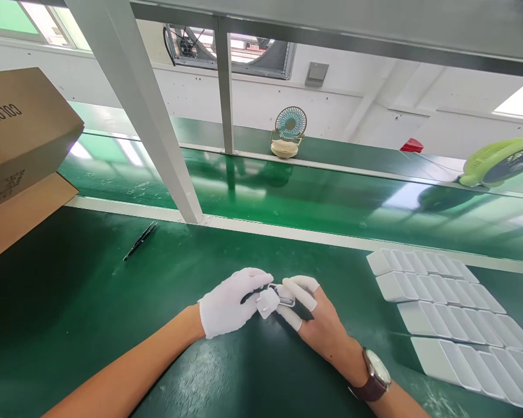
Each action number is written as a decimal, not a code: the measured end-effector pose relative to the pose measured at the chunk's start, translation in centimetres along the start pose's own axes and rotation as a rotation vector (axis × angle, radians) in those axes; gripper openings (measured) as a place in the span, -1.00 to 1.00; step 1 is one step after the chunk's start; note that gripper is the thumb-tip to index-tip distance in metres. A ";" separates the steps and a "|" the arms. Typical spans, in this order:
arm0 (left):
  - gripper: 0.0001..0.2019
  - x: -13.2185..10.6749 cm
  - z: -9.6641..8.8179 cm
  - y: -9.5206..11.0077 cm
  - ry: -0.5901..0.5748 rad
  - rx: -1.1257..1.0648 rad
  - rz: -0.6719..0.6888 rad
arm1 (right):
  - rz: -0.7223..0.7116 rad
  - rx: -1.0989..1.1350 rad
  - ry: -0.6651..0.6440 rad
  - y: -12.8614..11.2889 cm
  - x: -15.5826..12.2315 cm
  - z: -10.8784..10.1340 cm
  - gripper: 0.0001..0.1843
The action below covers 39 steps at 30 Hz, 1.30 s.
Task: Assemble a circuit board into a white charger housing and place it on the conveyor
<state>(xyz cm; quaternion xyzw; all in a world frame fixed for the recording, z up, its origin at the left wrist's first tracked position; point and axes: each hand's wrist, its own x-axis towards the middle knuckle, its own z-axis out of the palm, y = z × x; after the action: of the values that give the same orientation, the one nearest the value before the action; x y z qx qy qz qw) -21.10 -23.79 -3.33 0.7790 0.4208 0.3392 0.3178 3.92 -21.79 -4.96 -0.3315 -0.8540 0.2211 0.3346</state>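
My left hand point(230, 303), in a white glove, is closed in a pinch on a small white part point(268, 302) with a metal frame, just above the green table. Facing it from the right is my right hand point(320, 322), with white finger cots on its fingertips and a brown-strapped watch point(376, 376) on the wrist. It grips the same part point(284, 296) at its metal end. Both hands meet at the middle of the near table surface.
Rows of white moulded trays point(448, 316) lie at the right. Black tweezers point(140, 240) rest at the left, near a cardboard box point(21, 151). A grey post point(157, 133) stands ahead by the green conveyor belt point(314, 197). Two small fans point(290, 132) point(501, 159) stand beyond.
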 end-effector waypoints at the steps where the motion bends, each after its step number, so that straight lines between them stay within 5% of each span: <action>1: -0.51 -0.3 0.0 -0.3 0.020 -0.015 0.012 | -0.019 -0.051 0.019 0.0 -0.1 0.1 -0.43; 7: -0.25 -1.2 0.2 -0.7 -0.029 -0.068 -0.163 | -0.228 -0.226 0.006 -0.3 -0.3 0.2 -0.47; 12: -0.77 -0.5 0.0 0.3 -0.001 -0.099 -0.285 | -0.311 -0.236 -0.025 -1.2 0.3 -0.6 -0.50; 18: -0.97 0.6 -0.7 1.5 -0.015 -0.089 -0.261 | -0.279 -0.226 -0.117 -1.6 0.8 -0.9 -0.52; 22: -0.88 0.7 -0.9 1.2 -0.022 -0.099 -0.234 | -0.274 -0.292 -0.176 -1.1 0.6 -0.3 -0.53; 26: -0.57 0.3 -1.1 0.1 0.059 -0.223 -0.214 | -0.289 -0.302 -0.145 -0.8 0.6 -0.3 -0.56; 33: -0.43 -0.4 -1.5 -0.1 0.285 -0.297 -0.135 | -0.243 -0.232 0.194 -2.0 0.9 -1.9 -0.49; 39: -0.42 -0.1 -1.0 0.9 0.274 -0.142 -0.200 | -0.179 -0.222 -0.184 -1.6 1.2 -0.2 -0.50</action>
<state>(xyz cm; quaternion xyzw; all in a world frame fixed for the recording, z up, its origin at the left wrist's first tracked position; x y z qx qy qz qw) -21.58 -24.10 -2.09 0.6554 0.5104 0.4378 0.3439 2.74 -21.96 -3.31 -0.2674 -0.9262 0.1242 0.2349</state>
